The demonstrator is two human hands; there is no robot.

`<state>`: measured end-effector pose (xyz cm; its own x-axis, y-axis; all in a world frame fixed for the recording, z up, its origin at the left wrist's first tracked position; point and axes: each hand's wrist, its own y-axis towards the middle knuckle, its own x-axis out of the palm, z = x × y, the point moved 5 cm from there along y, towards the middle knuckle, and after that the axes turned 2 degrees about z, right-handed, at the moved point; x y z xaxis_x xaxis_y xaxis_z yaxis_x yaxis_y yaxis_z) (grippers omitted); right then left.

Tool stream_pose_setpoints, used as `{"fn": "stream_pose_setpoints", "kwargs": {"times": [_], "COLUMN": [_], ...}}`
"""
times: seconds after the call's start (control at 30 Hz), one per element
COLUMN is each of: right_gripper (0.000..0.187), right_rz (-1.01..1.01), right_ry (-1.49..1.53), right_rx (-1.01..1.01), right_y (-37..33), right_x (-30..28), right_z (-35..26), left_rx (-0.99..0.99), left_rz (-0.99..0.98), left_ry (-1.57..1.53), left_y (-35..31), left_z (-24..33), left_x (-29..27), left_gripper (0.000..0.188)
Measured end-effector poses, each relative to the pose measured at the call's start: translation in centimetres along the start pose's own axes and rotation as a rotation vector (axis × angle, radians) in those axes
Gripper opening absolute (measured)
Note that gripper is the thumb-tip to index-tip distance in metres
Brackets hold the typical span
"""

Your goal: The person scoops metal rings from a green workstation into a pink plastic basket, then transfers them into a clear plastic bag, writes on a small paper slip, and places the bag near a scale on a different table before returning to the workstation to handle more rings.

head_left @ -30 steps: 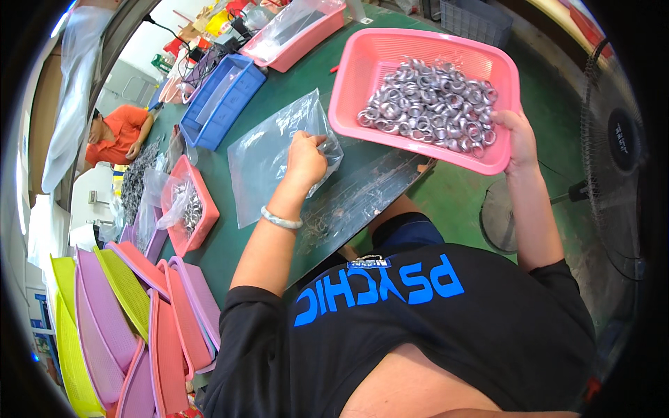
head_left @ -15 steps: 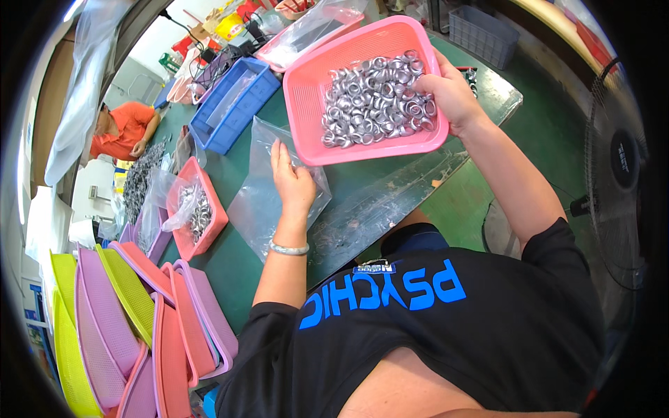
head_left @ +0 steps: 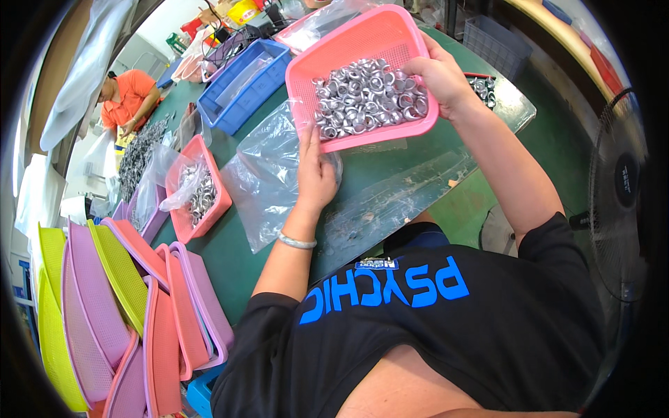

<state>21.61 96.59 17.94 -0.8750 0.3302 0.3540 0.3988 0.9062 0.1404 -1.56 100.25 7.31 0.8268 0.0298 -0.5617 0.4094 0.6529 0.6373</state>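
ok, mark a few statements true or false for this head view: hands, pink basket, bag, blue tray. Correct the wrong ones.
1. The right hand grips the right side of the raised pink basket. True.
2. The pink basket is empty. False: it holds a heap of silvery metal rings.
3. The left hand is at the basket's lower-left corner. True.
4. The bracelet is on the right wrist. False: the bracelet is on the left wrist.
5. The blue tray is left of the raised basket. True.
6. The clear bag lies inside the blue tray. False: the clear bag lies on the green table.
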Motion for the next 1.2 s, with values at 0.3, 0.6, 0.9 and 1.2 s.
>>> {"fn": "stream_pose_setpoints", "kwargs": {"times": [0.3,0.6,0.9,1.2], "right_gripper": [0.06,0.06,0.06,0.06], "right_rz": [-0.263,-0.312,-0.343,-0.429], "right_ry": [-0.329,-0.389,-0.468,-0.34], "right_rx": [-0.18,-0.203,-0.288,-0.213], "right_y": [0.3,-0.1,-1.5,-4.5], "right_x": [6.5,11.3,14.3,15.9], "right_z": [1.0,1.1,0.7,0.8], "left_rx": [-0.133,-0.153,-0.265,-0.383], "left_rz": [0.229,0.269,0.441,0.489], "left_ry": [-0.283,-0.17,-0.03,0.176], "left_y": [-0.2,-2.9,-3.9,-5.2], "left_z": [0.3,-0.3,-0.9,-3.6], "left_x": [-3.7,-5.6,-10.2,-13.3], "left_gripper": [0.069,0.071,0.073,0.066]}}
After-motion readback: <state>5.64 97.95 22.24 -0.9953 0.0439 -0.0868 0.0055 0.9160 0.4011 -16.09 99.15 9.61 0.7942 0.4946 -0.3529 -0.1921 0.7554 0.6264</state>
